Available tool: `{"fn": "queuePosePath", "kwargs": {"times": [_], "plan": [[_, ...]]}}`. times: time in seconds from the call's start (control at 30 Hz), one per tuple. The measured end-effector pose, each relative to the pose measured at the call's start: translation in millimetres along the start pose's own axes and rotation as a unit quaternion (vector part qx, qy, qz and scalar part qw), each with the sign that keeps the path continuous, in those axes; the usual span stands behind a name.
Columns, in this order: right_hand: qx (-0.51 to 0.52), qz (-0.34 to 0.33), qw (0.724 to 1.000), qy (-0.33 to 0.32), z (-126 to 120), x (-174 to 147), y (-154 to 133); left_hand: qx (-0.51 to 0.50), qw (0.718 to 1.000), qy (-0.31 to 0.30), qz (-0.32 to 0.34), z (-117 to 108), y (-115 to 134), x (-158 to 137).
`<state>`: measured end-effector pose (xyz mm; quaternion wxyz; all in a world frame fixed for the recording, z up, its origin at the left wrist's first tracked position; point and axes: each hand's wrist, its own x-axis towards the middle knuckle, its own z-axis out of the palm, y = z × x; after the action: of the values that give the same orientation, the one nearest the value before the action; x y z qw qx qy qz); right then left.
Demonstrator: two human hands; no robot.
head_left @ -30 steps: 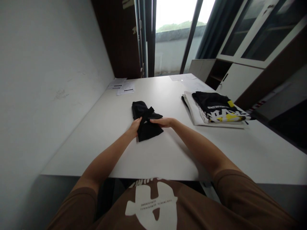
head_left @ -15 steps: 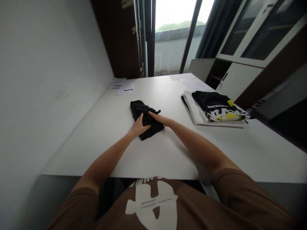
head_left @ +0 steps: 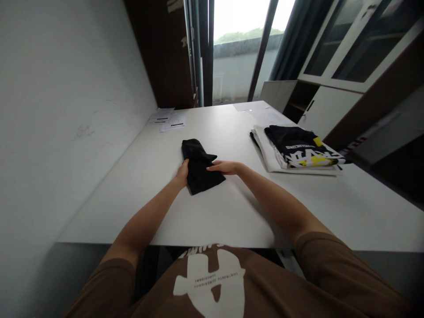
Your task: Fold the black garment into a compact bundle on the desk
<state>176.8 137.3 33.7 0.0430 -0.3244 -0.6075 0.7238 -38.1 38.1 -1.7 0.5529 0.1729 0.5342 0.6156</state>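
Note:
A folded black garment (head_left: 202, 176) lies on the white table (head_left: 218, 221) in front of me; its exact kind cannot be made out. Its far part is folded over, with a loose flap rising near the middle. My left hand (head_left: 182, 172) grips the left edge, the thumb at the side and the other fingers hidden by the cloth. On the right edge, my right hand (head_left: 223, 167) holds the cloth, thumb on top and the remaining fingers partly tucked beneath it.
To the right lies a stack of folded clothes: a black printed T-shirt (head_left: 293, 139) on top of white cloth (head_left: 270, 159). Papers (head_left: 174, 121) rest at the far left beside the wall (head_left: 76, 115). Glass-door cabinets (head_left: 357, 48) stand beyond the table on the right.
Both hands have moved from the top middle of the black garment out to its left and right edges. The bunched cloth in the middle now lies flatter, with a flap showing.

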Motion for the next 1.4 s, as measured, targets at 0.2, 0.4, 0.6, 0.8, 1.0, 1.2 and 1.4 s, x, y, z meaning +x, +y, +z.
{"fn": "queuePosePath", "kwargs": {"times": [0.2,0.4,0.6,0.8,1.0,1.2,1.4], "plan": [[0.037,0.032,0.999,0.005,8,-5,-4,-0.059,0.997,-0.002,-0.057,1,12,-5],[0.062,-0.017,0.998,0.006,16,-12,-11,-0.048,0.998,-0.007,-0.048,5,19,-12],[0.016,-0.04,0.999,0.033,11,-1,-5,0.031,0.996,-0.032,0.081,2,13,-21],[-0.105,-0.037,0.986,-0.124,13,6,2,0.028,0.996,0.054,0.064,-3,11,-9],[-0.11,-0.04,0.979,-0.165,18,3,3,-0.035,0.996,0.08,0.015,-4,15,-1],[0.001,-0.065,0.997,-0.039,19,11,5,-0.063,0.997,0.034,-0.022,-1,22,-8],[0.069,-0.106,0.987,0.103,19,22,6,-0.083,0.996,-0.023,-0.016,9,28,-21]]}}
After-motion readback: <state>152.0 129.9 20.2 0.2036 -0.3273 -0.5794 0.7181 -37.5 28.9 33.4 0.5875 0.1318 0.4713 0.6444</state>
